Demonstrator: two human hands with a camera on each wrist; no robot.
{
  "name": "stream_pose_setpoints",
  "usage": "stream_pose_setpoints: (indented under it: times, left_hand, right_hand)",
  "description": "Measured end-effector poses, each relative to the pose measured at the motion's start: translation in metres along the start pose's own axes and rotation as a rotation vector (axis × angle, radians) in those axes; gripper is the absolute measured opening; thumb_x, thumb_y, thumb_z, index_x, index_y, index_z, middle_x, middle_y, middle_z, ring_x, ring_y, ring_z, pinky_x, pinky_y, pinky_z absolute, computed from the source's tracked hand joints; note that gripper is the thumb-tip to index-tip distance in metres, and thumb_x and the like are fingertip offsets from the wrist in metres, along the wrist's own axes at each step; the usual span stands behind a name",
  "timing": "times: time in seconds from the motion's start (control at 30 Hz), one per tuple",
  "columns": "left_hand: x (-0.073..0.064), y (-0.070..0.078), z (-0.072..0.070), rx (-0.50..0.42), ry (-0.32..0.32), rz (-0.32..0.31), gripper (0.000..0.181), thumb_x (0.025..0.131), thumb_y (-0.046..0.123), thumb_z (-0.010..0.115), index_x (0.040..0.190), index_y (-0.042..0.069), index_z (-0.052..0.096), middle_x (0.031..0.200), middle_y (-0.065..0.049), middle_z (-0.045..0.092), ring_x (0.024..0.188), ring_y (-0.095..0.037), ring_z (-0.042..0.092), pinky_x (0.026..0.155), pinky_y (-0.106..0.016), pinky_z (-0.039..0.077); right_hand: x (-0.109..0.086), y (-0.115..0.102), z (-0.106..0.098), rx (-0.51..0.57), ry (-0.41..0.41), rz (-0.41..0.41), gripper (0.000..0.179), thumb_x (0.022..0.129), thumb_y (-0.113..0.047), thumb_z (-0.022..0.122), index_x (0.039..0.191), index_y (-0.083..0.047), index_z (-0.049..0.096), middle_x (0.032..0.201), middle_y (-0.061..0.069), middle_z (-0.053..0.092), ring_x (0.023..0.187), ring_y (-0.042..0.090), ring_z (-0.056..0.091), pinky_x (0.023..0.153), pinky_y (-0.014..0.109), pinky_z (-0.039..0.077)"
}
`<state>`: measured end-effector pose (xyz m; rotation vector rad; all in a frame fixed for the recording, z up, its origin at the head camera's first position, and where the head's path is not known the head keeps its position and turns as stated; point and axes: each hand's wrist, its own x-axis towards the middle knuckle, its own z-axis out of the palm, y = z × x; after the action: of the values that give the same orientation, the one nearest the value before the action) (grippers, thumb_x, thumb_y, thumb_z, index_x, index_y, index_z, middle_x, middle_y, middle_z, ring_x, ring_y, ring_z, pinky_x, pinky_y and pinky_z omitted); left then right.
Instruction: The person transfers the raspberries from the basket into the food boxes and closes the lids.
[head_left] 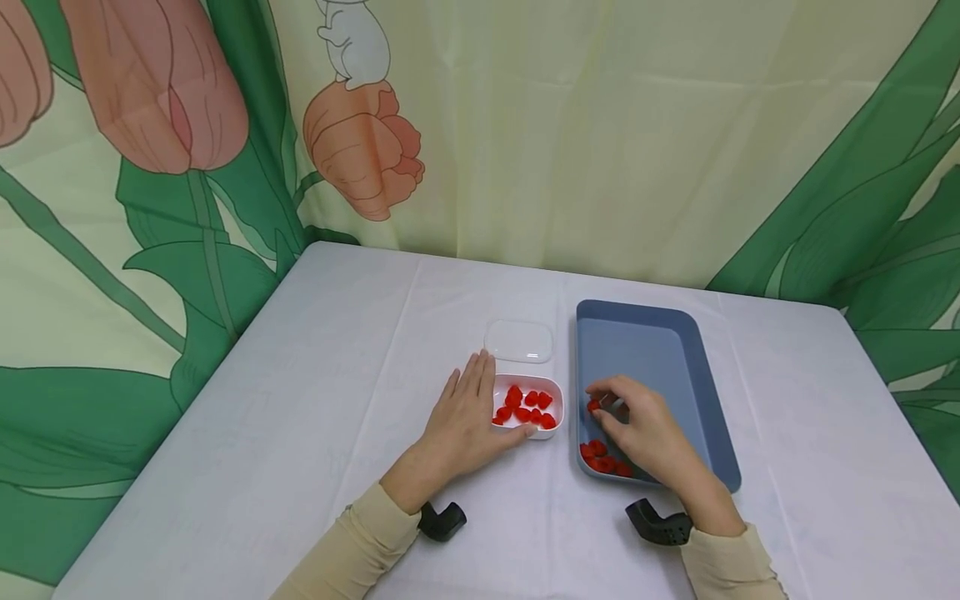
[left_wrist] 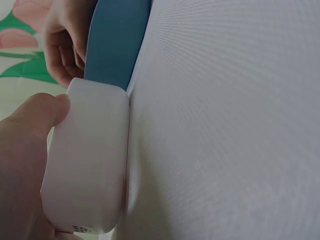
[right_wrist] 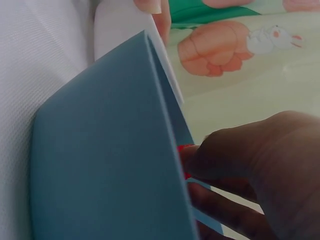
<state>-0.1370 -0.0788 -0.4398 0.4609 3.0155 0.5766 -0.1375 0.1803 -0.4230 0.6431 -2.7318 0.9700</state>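
A small white box (head_left: pixel 556 387) with several small red lumpy pieces (head_left: pixel 522 413) inside stands mid-table. My left hand (head_left: pixel 467 421) lies against its left side with fingers straight, and its thumb (left_wrist: pixel 44 109) touches the near rim. To the right is a blue-grey tray (head_left: pixel 633 337). Inside the tray's left side, my right hand (head_left: pixel 637 421) pinches one red piece (head_left: pixel 593 405) between thumb and fingers; the right wrist view shows only a bit of red (right_wrist: pixel 186 148) there. More red pieces (head_left: pixel 603 461) lie in the tray's near left corner. What kind of thing they are is unclear.
A clear lid (head_left: pixel 519 341) lies flat just behind the white box. The tray stands close to the box's right, its raised wall (right_wrist: pixel 110 135) between them. White cloth (head_left: pixel 300 433) covers the table; a printed curtain (head_left: pixel 562 150) hangs behind it.
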Motion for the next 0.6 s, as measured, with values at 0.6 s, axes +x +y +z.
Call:
stream_pose_setpoints:
  times: [0.6]
  left_hand:
    - [0.000,0.000,0.001,0.010,0.007,0.007,0.109,0.082,0.068,0.060,0.157,0.002,0.018,0.166,-0.013,0.020,0.154,-0.030,0.018,0.124,-0.051,0.019]
  right_hand:
    - [0.018,-0.015,-0.004,0.021,0.030,-0.098,0.030,0.079,0.009,0.075,0.106,-0.004,0.070,0.096,0.004,0.069,0.085,0.019,0.064,0.072,0.040,0.059]
